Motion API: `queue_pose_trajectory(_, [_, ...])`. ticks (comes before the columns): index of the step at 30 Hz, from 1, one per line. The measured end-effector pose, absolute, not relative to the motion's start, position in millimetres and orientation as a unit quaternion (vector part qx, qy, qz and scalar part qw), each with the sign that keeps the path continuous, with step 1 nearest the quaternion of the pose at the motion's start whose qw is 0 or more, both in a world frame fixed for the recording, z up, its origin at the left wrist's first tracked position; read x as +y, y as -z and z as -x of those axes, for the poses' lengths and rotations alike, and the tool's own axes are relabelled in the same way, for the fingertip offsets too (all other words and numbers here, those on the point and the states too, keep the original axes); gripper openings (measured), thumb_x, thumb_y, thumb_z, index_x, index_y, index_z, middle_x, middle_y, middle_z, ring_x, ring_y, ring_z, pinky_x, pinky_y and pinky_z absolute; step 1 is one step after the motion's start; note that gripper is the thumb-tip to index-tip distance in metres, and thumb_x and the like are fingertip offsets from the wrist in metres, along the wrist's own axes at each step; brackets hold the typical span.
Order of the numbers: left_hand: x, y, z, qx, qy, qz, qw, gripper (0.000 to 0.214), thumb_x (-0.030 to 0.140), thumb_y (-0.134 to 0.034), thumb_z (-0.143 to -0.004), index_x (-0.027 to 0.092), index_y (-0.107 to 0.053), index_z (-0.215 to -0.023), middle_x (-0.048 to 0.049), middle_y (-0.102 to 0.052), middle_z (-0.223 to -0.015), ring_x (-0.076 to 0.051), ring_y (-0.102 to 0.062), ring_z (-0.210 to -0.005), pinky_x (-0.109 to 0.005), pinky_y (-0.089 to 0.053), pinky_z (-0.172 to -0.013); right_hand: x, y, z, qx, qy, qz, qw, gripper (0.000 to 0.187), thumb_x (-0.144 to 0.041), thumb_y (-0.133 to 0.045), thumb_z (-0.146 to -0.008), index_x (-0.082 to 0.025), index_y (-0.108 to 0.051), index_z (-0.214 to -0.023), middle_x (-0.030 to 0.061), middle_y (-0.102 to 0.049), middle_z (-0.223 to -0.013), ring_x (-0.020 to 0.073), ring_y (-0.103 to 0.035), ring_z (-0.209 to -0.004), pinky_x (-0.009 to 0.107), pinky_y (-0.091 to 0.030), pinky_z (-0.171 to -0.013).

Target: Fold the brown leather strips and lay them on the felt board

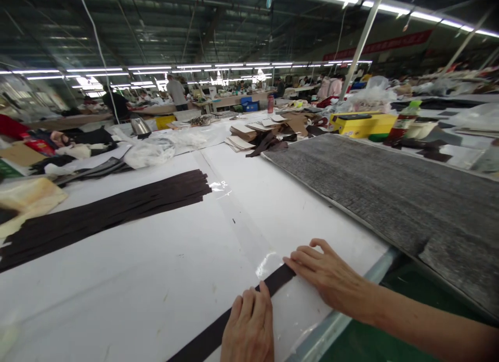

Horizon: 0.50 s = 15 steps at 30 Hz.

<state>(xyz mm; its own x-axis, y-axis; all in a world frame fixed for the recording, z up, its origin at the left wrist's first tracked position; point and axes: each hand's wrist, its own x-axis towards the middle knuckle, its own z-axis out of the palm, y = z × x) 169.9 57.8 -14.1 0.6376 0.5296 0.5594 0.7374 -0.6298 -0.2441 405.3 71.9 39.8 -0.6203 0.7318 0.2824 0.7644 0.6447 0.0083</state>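
Note:
A long dark brown strip of fabric or leather (210, 335) lies slantwise along the near part of the white tabletop (156, 279). My left hand (248, 324) rests over the strip, its fingers close together and bent down across it; the thumb is hidden. At the strip's far right end, my right hand (325, 275) has its fingertips closed on the tip, with the forearm coming in from the right. Farther left, a layered row of similar dark strips (113, 209) is spread side by side on the table.
A large grey felt-like sheet (390, 196) covers a surface at right, past the table's edge. Card pieces (241, 136), a yellow box (360, 124) and a bottle (403, 123) stand at the back. Plastic bags (150, 151) and scraps lie at left. People work in the distance.

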Motion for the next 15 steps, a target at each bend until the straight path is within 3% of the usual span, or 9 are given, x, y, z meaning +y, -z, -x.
queue_pose_trajectory(3, [53.0,20.3,-169.6,-0.376,0.242,0.861,0.243,0.036,0.006,-0.042,-0.083,0.008,-0.065,-0.111,-0.0103,-0.064,-0.105,-0.023,-0.059,-0.097,-0.032,-0.052,-0.081,70.9,-47.5,-401.2,-0.882,0.093,0.44,0.144,0.054,0.006,-0.035,-0.078,-0.013,-0.053,-0.125,0.0112,-0.061,-0.102,0.0234,-0.053,-0.094,0.045,-0.033,-0.09])
queue_pose_trajectory(9, [45.1,27.5,-166.5,-0.391,0.281,0.843,0.24,0.037,0.004,-0.042,-0.082,0.008,-0.066,-0.11,-0.011,-0.067,-0.11,-0.023,-0.061,-0.104,-0.031,-0.053,-0.085,66.5,-40.7,-371.8,-0.909,0.018,0.402,0.108,0.055,0.003,-0.041,-0.076,-0.014,-0.05,-0.128,0.0113,-0.059,-0.11,0.0239,-0.051,-0.096,0.043,-0.035,-0.089])
queue_pose_trajectory(15, [41.9,24.8,-168.8,-0.423,0.327,0.825,0.182,0.039,0.004,-0.034,-0.088,0.005,-0.065,-0.111,-0.0121,-0.067,-0.114,-0.024,-0.062,-0.109,-0.032,-0.054,-0.088,68.7,-39.7,-395.6,-0.865,0.12,0.464,0.148,0.052,0.007,-0.032,-0.078,-0.015,-0.057,-0.118,0.0103,-0.063,-0.101,0.0241,-0.055,-0.092,0.045,-0.033,-0.086])
